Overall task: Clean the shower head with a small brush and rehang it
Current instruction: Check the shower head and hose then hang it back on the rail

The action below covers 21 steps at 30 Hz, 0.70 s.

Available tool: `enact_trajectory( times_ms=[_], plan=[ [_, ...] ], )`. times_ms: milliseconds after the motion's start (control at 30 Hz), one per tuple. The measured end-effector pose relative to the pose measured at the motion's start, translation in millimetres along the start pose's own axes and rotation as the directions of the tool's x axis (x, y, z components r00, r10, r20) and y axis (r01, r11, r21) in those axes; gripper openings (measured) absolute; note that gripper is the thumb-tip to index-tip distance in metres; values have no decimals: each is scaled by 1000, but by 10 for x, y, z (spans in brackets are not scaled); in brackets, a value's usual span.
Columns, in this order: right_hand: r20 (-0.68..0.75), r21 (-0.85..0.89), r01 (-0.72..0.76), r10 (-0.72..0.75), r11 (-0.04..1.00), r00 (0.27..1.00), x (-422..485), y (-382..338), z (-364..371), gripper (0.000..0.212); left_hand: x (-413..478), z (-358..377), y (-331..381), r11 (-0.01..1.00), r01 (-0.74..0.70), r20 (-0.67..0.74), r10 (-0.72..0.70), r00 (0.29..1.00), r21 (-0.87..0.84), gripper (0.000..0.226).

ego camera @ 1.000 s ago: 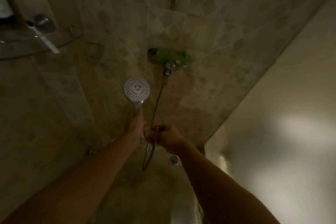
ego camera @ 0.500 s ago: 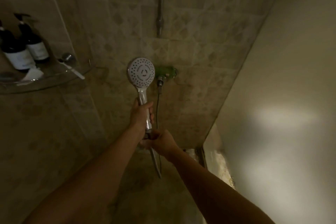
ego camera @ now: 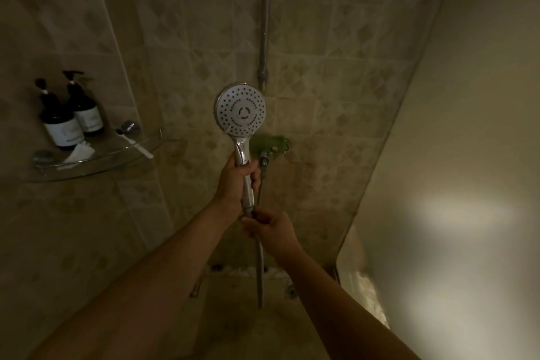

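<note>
The shower head (ego camera: 240,109) is round and white with a chrome handle, and its spray face points toward me. My left hand (ego camera: 235,181) grips the handle and holds the head upright in front of the tiled wall. My right hand (ego camera: 270,229) pinches the hose (ego camera: 259,275) just below the handle's end. A small white brush (ego camera: 135,143) lies on the glass corner shelf (ego camera: 96,165) at the left. The chrome riser rail (ego camera: 265,20) runs up the wall above the head.
A green-covered faucet (ego camera: 270,145) is fixed to the wall just right of the handle. Two dark pump bottles (ego camera: 70,114) stand on the shelf. A floor drain (ego camera: 290,289) sits below. A pale wall closes the right side.
The shower head has risen from low in front of the faucet to level with it. My view has tilted upward, bringing the shelf and bottles into sight. Both hands keep their holds.
</note>
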State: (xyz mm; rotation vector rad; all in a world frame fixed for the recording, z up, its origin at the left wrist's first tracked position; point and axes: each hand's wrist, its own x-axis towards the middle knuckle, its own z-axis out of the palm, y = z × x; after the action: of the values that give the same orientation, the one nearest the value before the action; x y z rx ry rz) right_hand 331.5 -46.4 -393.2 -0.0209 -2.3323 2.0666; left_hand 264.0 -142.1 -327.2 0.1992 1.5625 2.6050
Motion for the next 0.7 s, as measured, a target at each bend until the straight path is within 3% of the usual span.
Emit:
enact_trajectory(
  times_ms=[167,467,600,700],
  plan=[
    [-27,-13,51,-51,999,998,-27,-168,92,13,-6,72,155,999,-35,20,35,999,9,28],
    [67,-96,201,-195,975,978,-84,-561,-98,20,61,126,384,967,19,77,1,997,-256,12],
    [90,-206,240,-226,949,970,-62,-598,-113,21,66,151,368,984,-64,57,75,996,-168,14],
    [96,-169,240,-227,956,969,-89,-605,-109,21,69,183,373,991,-71,62,78,995,-114,16]
  ],
)
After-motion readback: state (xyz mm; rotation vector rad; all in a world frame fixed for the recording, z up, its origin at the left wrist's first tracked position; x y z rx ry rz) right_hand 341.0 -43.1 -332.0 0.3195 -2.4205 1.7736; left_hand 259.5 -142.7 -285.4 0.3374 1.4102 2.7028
